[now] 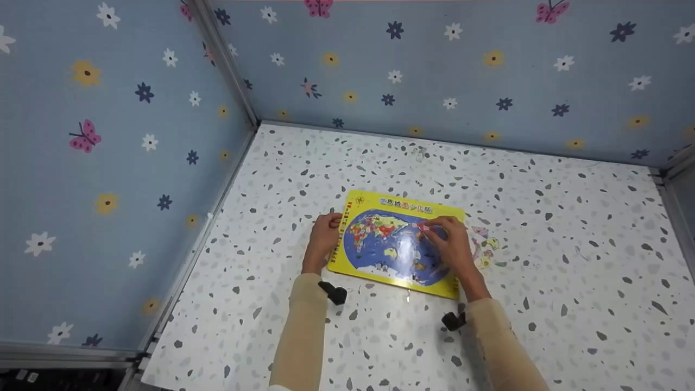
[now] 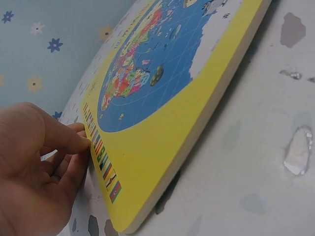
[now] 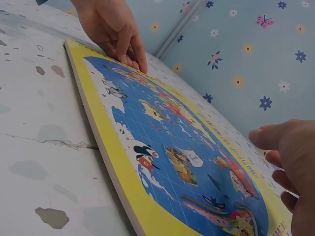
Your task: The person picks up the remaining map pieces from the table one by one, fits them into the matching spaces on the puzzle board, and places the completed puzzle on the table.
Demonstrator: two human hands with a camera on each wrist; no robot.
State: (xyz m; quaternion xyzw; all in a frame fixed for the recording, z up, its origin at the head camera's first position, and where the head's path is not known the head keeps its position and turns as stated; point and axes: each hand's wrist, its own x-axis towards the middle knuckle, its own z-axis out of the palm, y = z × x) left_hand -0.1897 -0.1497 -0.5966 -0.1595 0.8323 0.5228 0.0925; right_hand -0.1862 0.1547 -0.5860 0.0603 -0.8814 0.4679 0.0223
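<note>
In the head view, the map board [image 1: 404,241] lies on the speckled table [image 1: 548,217], tilted slightly clockwise. The left hand [image 1: 326,234] pinches its rim at nine o'clock. The right hand [image 1: 455,241] is over the printed map's two o'clock, fingertips beside a red patch; whether they grip a piece there, I cannot tell. Loose pieces [image 1: 493,243] lie just off the board's three o'clock, partly behind the right hand. They look thin and light, likely easy to bend, so best lifted by their rims.

The left wrist view brings out what the head view hardly shows: the board's pale side [image 2: 181,147], thick enough to suggest a stiff, fairly light panel. Its glossy face is probably slippery, so the rim is the better hold. Thumb and fingers meet that rim beside a row of flags [image 2: 101,156], toward the view's eight o'clock.

The right wrist view shows the right hand's curled fingers at three o'clock, with the left hand at eleven o'clock on the far rim. The loose pieces are out of sight here.
</note>
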